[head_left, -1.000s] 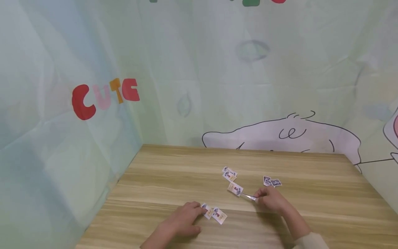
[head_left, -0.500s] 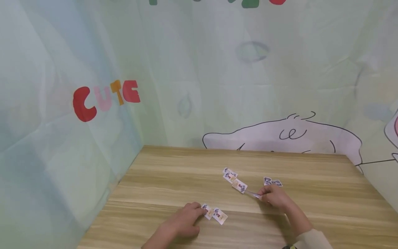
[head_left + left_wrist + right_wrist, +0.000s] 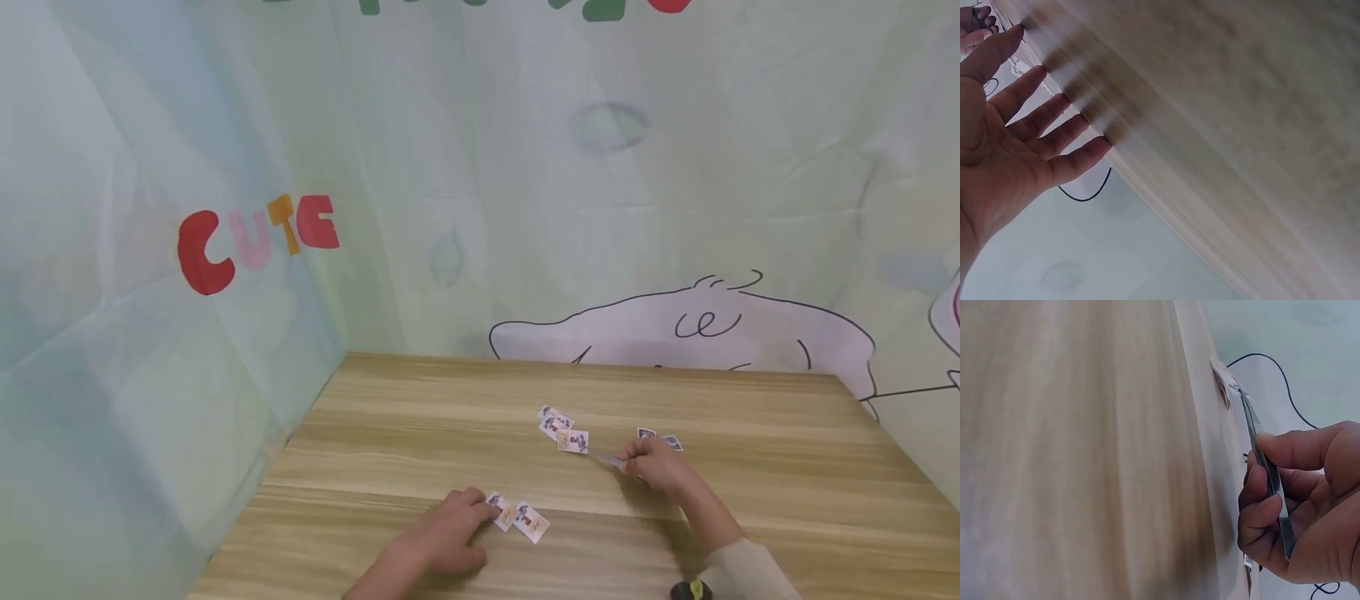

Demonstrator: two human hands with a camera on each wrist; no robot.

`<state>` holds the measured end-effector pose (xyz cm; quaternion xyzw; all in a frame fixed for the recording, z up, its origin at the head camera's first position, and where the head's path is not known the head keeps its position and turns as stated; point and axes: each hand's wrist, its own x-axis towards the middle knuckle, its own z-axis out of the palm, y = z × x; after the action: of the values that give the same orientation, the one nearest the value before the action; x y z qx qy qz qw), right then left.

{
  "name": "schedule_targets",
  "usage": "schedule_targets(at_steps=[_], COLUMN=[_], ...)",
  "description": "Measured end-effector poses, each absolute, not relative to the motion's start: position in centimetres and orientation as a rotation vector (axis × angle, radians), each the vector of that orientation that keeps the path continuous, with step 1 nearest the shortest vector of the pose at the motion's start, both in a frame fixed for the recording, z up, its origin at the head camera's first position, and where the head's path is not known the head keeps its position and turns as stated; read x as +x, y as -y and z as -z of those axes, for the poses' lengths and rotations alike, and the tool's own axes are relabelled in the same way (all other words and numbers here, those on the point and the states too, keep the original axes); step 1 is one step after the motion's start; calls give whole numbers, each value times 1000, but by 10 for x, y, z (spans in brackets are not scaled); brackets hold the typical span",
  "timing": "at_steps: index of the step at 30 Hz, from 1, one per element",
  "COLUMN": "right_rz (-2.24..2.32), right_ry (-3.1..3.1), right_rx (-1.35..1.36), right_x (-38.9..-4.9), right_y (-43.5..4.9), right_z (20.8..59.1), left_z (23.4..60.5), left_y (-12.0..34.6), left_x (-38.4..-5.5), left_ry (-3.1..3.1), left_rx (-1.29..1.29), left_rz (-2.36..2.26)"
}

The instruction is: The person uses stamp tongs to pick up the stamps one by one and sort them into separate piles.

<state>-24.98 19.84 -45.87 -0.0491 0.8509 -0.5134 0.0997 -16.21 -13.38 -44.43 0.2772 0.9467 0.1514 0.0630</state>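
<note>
My right hand (image 3: 656,467) pinches a pair of metal tweezers (image 3: 1251,419) between thumb and fingers. The tweezers' tips grip the edge of a small printed card (image 3: 573,442), which overlaps the lower corner of other small cards (image 3: 552,423) at the back of the table. My left hand (image 3: 448,532) rests on the wood with spread fingers; its index fingertip touches one small card (image 3: 500,512). Another card (image 3: 532,523) lies just to the right, edge to edge or slightly overlapping. In the left wrist view, the left fingertips meet the tabletop (image 3: 1222,125) and the palm holds nothing.
Darker small cards (image 3: 672,442) lie just beyond my right hand, partly hidden by it. A printed cloth backdrop (image 3: 450,167) rises at the table's back and left edges. At the right cuff shows a black and yellow object (image 3: 691,590).
The right hand and tweezers have moved slightly away from me, bringing the card up against the back cards and turning it more level. The left hand has stayed in place.
</note>
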Motion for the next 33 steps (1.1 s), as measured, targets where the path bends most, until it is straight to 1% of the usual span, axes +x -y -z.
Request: schedule_targets(at_steps=[14,22,33], right_rz=[1542,1549,1486], right_ry=[-2488,-2490,-2560], right_rx=[25,58,37], right_x=[-261,-263,-263], right_y=[-190,-186,-186], right_z=[458,457,461], left_z=[445,442,443], left_y=[132,132,133], left_x=[-164,-162,-162], left_ry=[-2856,-2860,-2858], left_rx=[837,824,837], left_rz=[-459,-464,-457])
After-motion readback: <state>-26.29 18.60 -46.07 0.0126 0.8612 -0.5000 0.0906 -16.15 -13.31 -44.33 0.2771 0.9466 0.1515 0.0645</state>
